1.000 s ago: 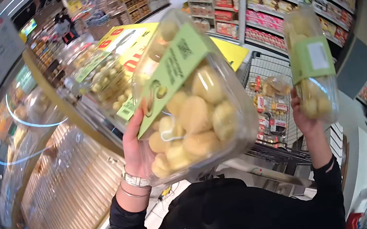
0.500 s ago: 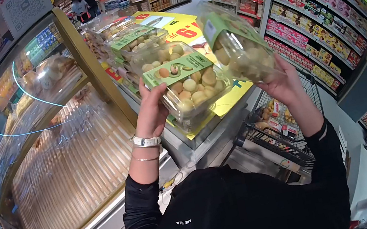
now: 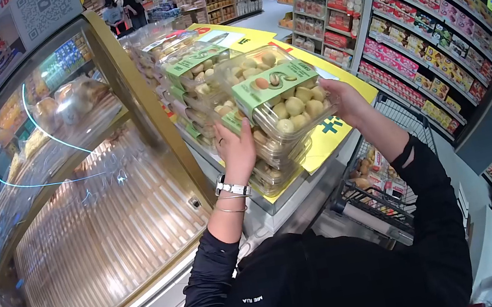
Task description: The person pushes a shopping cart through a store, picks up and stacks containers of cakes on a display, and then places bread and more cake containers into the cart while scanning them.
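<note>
A clear plastic box of small round pastries with a green label [image 3: 298, 104] lies tilted on top of a stack at the table's near end. My right hand [image 3: 347, 102] grips its right edge. My left hand [image 3: 237, 148], with a white watch on the wrist, is at the stack's left side, its fingers against the boxes around the lower box [image 3: 227, 110]; its exact hold is partly hidden. More boxes with green labels [image 3: 198, 64] are stacked just behind.
At the left stands a curved glass display case [image 3: 101, 223] with bread inside. A yellow sign [image 3: 344, 81] covers the table. A shopping cart with goods [image 3: 377, 177] is at the right, before shelves [image 3: 420, 27]. Two people [image 3: 133, 6] stand far back.
The box in my right hand has moved left and down from its steep tilt onto the stack. My left hand has shifted lower, to the stack's side.
</note>
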The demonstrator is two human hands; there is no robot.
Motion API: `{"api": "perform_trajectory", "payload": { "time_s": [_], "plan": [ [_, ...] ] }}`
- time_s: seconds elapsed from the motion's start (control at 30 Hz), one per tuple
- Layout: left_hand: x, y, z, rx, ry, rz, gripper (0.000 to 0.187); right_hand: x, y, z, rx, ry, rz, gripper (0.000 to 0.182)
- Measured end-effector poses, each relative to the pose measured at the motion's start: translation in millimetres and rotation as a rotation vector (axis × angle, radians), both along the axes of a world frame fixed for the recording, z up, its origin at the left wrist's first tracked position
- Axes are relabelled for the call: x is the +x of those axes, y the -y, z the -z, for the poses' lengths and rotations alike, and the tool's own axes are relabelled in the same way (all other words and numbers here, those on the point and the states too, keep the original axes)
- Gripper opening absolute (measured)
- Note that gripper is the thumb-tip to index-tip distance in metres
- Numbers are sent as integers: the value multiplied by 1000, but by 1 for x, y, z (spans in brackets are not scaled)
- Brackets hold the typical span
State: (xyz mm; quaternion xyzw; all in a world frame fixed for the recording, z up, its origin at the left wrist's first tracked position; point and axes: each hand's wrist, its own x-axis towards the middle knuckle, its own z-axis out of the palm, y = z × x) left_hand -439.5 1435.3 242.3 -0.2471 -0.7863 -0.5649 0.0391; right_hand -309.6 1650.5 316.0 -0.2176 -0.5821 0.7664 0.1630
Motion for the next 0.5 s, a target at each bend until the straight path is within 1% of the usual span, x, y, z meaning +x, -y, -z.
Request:
{"api": "perform_trajectory", "payload": {
  "time_s": [0.03, 0.07, 0.1, 0.13, 0.17, 0.2, 0.27, 0.3, 0.37, 0.4, 0.47, 0.5],
  "plan": [
    [0, -5, 6, 1, 1, 2, 77, -6, -7, 1, 45, 48, -35, 45],
    [2, -11, 11, 87, 1, -15, 75, -10, -12, 1, 88, 95, -70, 43],
    [5, -15, 11, 173, -1, -32, 73, -12, -14, 1, 86, 95, -69, 43],
    [10, -15, 6, 173, 39, 0, 69, -14, -16, 1, 129, 55, -116, 43],
    [10, -17, 9, 170, 40, 1, 69, -16, -18, 1, 172, 15, -163, 43],
    [9, -20, 13, 201, 76, 11, 68, -17, -18, -3, 167, 17, -159, 43],
    [9, -23, 20, 227, 116, 20, 68, -16, -13, -15, 84, 80, -298, 43],
    [9, -24, 22, 254, 114, 37, 68, -17, -12, -17, 79, 82, -297, 43],
    [8, -25, 25, 279, 110, 52, 68, -20, -13, -19, 222, 141, -342, 53],
    [7, -25, 26, 283, 114, 53, 67, -22, -17, -17, 220, 141, -343, 53],
    [2, -28, 31, 286, 118, 49, 67, -29, -31, -7, 172, 127, -369, 64],
    [0, -29, 32, 278, 119, 35, 66, -32, -37, 1, 168, 128, -374, 64]
  ]
}}
